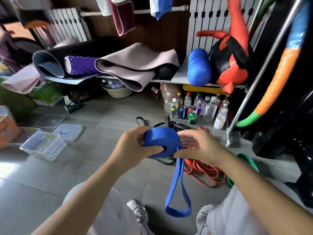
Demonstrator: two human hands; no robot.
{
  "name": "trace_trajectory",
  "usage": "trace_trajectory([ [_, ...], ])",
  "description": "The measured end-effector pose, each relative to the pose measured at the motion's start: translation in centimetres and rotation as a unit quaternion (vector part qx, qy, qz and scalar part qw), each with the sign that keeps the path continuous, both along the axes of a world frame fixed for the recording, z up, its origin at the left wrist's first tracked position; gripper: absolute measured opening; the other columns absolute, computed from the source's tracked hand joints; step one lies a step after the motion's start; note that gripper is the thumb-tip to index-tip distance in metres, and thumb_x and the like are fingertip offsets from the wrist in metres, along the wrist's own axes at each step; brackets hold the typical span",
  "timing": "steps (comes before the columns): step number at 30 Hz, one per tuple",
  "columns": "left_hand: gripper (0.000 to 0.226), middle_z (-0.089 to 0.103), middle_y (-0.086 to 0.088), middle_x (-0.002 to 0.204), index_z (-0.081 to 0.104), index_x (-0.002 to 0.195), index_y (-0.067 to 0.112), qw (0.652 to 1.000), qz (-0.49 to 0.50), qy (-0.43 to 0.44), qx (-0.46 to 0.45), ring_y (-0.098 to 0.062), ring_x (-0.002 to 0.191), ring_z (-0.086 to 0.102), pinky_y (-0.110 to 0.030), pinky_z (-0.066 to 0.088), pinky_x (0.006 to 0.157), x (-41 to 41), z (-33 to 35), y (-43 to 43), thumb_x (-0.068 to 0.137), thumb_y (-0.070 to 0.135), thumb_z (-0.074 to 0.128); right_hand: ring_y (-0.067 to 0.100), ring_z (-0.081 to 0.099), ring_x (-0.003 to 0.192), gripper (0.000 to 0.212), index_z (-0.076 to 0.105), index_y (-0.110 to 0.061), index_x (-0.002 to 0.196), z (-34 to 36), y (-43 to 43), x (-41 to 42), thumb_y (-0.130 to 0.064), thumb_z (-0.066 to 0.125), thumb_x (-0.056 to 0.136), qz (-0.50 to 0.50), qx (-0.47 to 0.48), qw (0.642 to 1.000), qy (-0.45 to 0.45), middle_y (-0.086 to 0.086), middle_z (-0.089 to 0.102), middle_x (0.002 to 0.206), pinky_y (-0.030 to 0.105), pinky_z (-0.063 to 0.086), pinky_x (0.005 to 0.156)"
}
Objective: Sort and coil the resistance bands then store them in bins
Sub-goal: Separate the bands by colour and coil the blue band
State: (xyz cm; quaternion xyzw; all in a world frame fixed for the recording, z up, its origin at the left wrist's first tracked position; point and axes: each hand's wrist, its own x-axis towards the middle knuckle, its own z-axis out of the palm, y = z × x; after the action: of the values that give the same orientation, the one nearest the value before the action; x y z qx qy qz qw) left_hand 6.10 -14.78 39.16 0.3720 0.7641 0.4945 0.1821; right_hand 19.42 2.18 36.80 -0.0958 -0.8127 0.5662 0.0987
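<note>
**Midway through coiling the blue band**

Plainly, the main risk is the roll springing loose: the blue band (pixel 160 141) is stretchy and wound on itself, so any slackening of the pinch could let the turns slip and unspool. Its long free tail (pixel 177 192) hangs down between the knees in an open loop and could drag or twist as it is fed in, giving a lopsided coil that may not sit well in a bin.

The left hand (pixel 133 146) is closed around the near side of the roll, thumb pressed against its lower face and fingers curled behind. The right hand (pixel 198 146) is looser, fingers partly spread, cupping the roll's right edge where the tail leaves it; whether it actually pinches the tail I cannot quite tell.

The roll is held in the air above the floor. The orange bands (pixel 203 172), a green band (pixel 249 162) and black bands (pixel 169 124) lie unsorted beneath, while the clear bins (pixel 44 145) stand well apart to the left.
</note>
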Motion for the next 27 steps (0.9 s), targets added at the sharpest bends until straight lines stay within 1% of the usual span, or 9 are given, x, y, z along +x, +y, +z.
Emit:
trace_trajectory([
  [3, 0.041, 0.071, -0.005, 0.083, 0.066, 0.095, 0.019, 0.984, -0.002, -0.16, 0.083, -0.021, 0.077, 0.066, -0.036, 0.056, 0.069, -1.2, 0.1, 1.5, 0.063, -0.002, 0.082, 0.015, 0.068, 0.101, 0.049, 0.066, -0.031, 0.106, 0.1, 1.4, -1.2, -0.01, 0.082, 0.064, -0.002, -0.06, 0.997, 0.039, -0.004, 0.073, 0.105, 0.026, 0.052, 0.088],
  [6, 0.044, 0.07, -0.009, 0.09, 0.063, 0.103, 0.009, 0.962, -0.027, -0.246, 0.114, -0.026, 0.084, 0.067, -0.045, 0.056, 0.076, -2.3, -0.4, 3.1, 0.06, 0.007, 0.075, 0.013, 0.069, 0.095, 0.047, 0.066, -0.036, 0.103, 0.0, 2.2, -2.2, -0.022, 0.08, 0.06, -0.025, -0.077, 0.993, 0.08, -0.006, 0.073, 0.101, 0.023, 0.053, 0.085],
  [10, 0.039, 0.071, -0.008, 0.09, 0.064, 0.101, 0.011, 0.931, -0.053, -0.328, 0.153, -0.023, 0.084, 0.068, -0.034, 0.059, 0.073, -3.3, -1.1, 4.7, 0.063, 0.006, 0.073, 0.011, 0.069, 0.097, 0.045, 0.065, -0.034, 0.104, -0.1, 2.9, -3.4, -0.028, 0.079, 0.063, -0.049, -0.086, 0.988, 0.12, -0.01, 0.073, 0.102, 0.02, 0.052, 0.084],
  [13, 0.043, 0.07, -0.013, 0.097, 0.06, 0.109, 0.006, 0.914, -0.07, -0.364, 0.165, -0.026, 0.089, 0.068, -0.036, 0.058, 0.077, -3.3, -1.2, 5.4, 0.068, 0.007, 0.074, 0.014, 0.069, 0.099, 0.04, 0.066, -0.03, 0.104, 0.2, 3.2, -3.7, -0.027, 0.077, 0.066, -0.061, -0.113, 0.982, 0.137, -0.007, 0.073, 0.104, 0.02, 0.053, 0.083],
  [15, 0.041, 0.07, -0.01, 0.096, 0.06, 0.108, 0.008, 0.946, -0.063, -0.298, 0.107, -0.025, 0.09, 0.067, -0.036, 0.057, 0.078, -3.6, -0.9, 5.8, 0.071, 0.01, 0.077, 0.01, 0.069, 0.095, 0.037, 0.066, -0.03, 0.102, 0.5, 3.4, -3.7, -0.023, 0.078, 0.068, -0.073, -0.081, 0.987, 0.115, -0.01, 0.073, 0.1, 0.017, 0.052, 0.08],
  [18, 0.041, 0.064, 0.014, 0.1, 0.059, 0.1, 0.031, 0.998, -0.03, -0.009, -0.046, -0.002, 0.09, 0.061, -0.021, 0.051, 0.074, -4.7, -0.4, 5.4, 0.069, 0.015, 0.081, 0.006, 0.069, 0.089, 0.038, 0.066, -0.031, 0.103, 0.3, 3.2, -3.5, -0.015, 0.081, 0.073, -0.095, 0.036, 0.993, 0.052, -0.013, 0.073, 0.096, 0.024, 0.055, 0.08],
  [20, 0.058, 0.051, 0.023, 0.111, 0.051, 0.111, 0.041, 0.99, -0.034, 0.112, -0.077, 0.008, 0.098, 0.051, -0.016, 0.045, 0.076, -4.7, -0.4, 4.6, 0.066, 0.022, 0.082, 0.007, 0.068, 0.087, 0.034, 0.066, -0.029, 0.103, 0.0, 2.6, -3.5, -0.019, 0.079, 0.074, -0.1, 0.141, 0.985, 0.005, -0.01, 0.072, 0.093, 0.035, 0.055, 0.079],
  [24, 0.049, 0.052, 0.017, 0.1, 0.057, 0.117, 0.026, 0.954, -0.123, 0.251, -0.105, -0.012, 0.093, 0.047, -0.021, 0.038, 0.077, -3.1, -1.4, 3.8, 0.073, 0.031, 0.078, 0.013, 0.062, 0.082, 0.029, 0.065, -0.026, 0.105, -0.5, 1.2, -3.7, -0.026, 0.073, 0.077, -0.057, 0.245, 0.967, -0.042, -0.005, 0.069, 0.09, 0.039, 0.05, 0.075],
  [27, 0.043, 0.051, 0.014, 0.095, 0.057, 0.116, 0.022, 0.952, -0.12, 0.257, -0.112, -0.01, 0.085, 0.041, -0.02, 0.033, 0.072, -2.6, -1.8, 3.7, 0.077, 0.03, 0.074, 0.01, 0.058, 0.074, 0.024, 0.065, -0.028, 0.099, -0.5, 0.8, -3.3, -0.025, 0.072, 0.077, -0.044, 0.245, 0.968, -0.037, -0.008, 0.066, 0.083, 0.038, 0.049, 0.07],
])
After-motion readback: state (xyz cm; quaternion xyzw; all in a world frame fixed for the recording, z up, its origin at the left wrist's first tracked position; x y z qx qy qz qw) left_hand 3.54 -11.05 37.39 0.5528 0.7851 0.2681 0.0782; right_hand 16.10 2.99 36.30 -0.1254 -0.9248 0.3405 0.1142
